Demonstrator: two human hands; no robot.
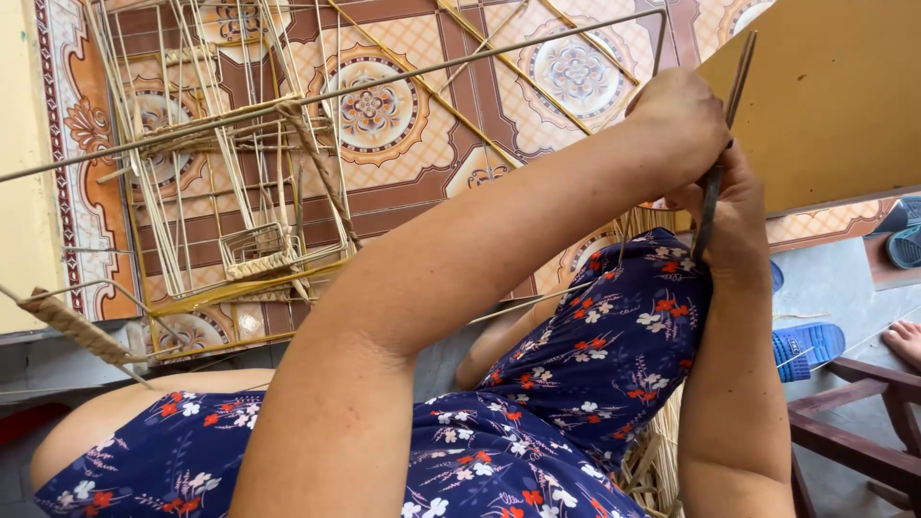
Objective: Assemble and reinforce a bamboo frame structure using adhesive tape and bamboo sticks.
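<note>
My left hand (683, 115) is closed around the corner of a thin metal wire frame (432, 72) that runs across the view. Just below it, my right hand (739, 216) grips a thin dark rod-like tool (731, 105) that points up past both hands. The two hands touch each other. Part of the frame is wrapped in tan woven fibre (312, 144). My knee in a navy floral dress (614, 345) sits under the hands. What the fingers pinch is hidden.
Several bare wire frames (221, 201) lie on the patterned tile floor. A fibre-wrapped rod (77, 326) is at left. A yellow board (835, 96), blue sandals (808, 345), another person's foot (902, 341), a wooden chair (863, 432) and loose straw (652, 465) are at right.
</note>
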